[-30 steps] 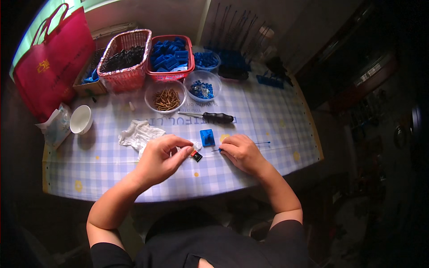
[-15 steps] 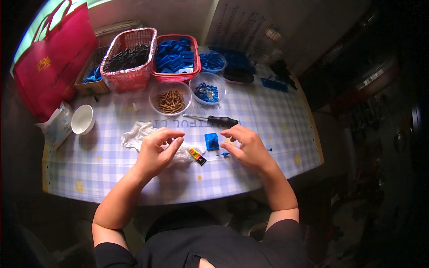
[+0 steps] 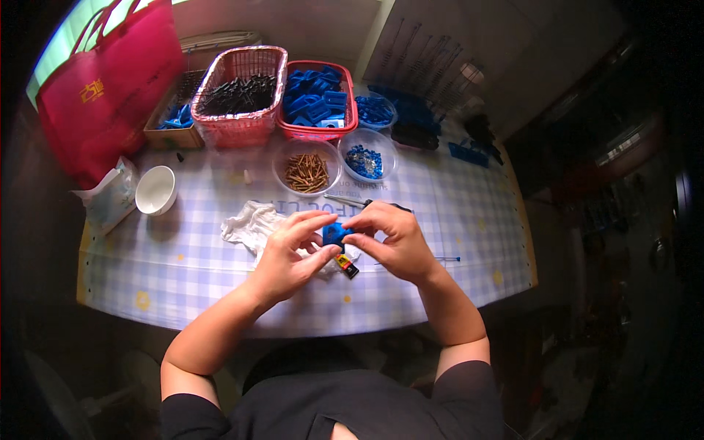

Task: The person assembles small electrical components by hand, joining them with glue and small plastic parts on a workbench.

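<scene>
Between my two hands is a small blue plastic part (image 3: 335, 233), lifted over the table. My right hand (image 3: 396, 238) pinches its right side with thumb and fingertips. My left hand (image 3: 292, 253) is curled round its left edge, the thumb low and the fingers above. Fingers cover some of the part. Just below it lies a small yellow, red and black tube (image 3: 347, 267) on a crumpled white cloth (image 3: 251, 223). A screwdriver (image 3: 350, 199) is partly hidden behind my right hand. To that hand's right lies a thin blue-tipped piece (image 3: 450, 258).
Clear tubs hold brass-coloured screws (image 3: 306, 173) and small blue pieces (image 3: 364, 162). Behind stand a basket of black parts (image 3: 238, 130) and a red basket of blue parts (image 3: 330, 134). A white bowl (image 3: 155, 191), a tissue pack (image 3: 110, 199) and a red bag (image 3: 110, 88) are at left.
My hands have come together, and the blue plastic part has been picked up from the table between them. The whole view has shifted slightly, with the table's things now further right.
</scene>
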Tool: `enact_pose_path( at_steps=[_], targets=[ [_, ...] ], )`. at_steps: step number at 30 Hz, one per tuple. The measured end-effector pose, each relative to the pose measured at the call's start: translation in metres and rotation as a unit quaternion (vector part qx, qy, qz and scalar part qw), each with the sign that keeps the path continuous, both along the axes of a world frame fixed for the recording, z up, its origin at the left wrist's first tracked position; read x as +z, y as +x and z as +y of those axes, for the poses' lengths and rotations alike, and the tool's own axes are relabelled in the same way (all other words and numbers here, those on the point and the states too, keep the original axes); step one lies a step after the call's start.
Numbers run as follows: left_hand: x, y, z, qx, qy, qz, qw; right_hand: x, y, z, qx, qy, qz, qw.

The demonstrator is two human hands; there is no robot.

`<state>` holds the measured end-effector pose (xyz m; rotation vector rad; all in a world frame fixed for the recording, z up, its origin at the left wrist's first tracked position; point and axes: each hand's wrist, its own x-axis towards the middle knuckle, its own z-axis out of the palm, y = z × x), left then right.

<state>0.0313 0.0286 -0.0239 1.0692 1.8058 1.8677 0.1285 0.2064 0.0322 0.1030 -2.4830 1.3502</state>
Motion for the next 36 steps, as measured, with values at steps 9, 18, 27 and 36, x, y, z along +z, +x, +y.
enact_pose_path(
  at_steps=[9, 18, 27, 36],
  targets=[
    [0.006, -0.012, -0.005, -0.04, 0.001, -0.136, 0.99, -0.001, 0.0, -0.004, -0.025, -0.008, -0.064, 0.998],
    [0.014, -0.026, -0.009, -0.01, -0.022, -0.099, 0.995, -0.028, 0.011, -0.001, 0.002, 0.261, -0.152, 0.953],
    [0.005, -0.03, -0.008, 0.022, 0.019, -0.123, 0.992, -0.03, 0.006, -0.005, 0.017, 0.215, -0.224, 0.95],
    [0.003, -0.031, -0.007, 0.053, -0.007, -0.076, 0.996, -0.019, 0.009, 0.013, -0.022, -0.064, -0.222, 0.973]
  ],
)
